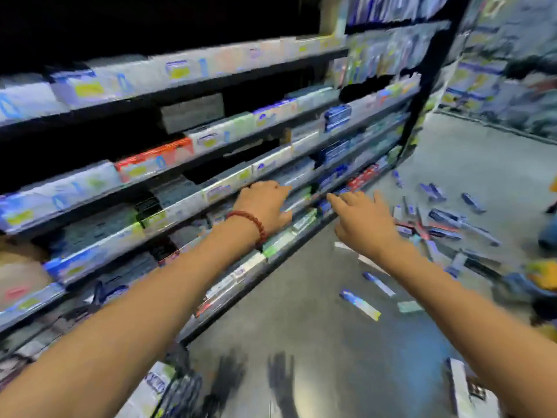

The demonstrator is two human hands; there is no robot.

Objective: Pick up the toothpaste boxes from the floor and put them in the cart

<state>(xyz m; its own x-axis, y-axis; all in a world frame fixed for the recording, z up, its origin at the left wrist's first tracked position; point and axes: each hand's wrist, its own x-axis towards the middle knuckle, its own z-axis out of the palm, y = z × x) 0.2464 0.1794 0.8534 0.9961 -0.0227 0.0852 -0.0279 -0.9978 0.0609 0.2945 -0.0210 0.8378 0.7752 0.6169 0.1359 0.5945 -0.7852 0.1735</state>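
Motion blur leaves every label and brand unreadable. Both bare arms reach forward from the bottom of the frame. The left hand, a red bead bracelet on its wrist, and the right hand are spread, palm down, grasping nothing. Toothpaste boxes lie scattered on the grey floor at centre right, beside the store shelves.

Toothpaste boxes (mostly blue, blurred) lie scattered flat on the floor, right of frame.
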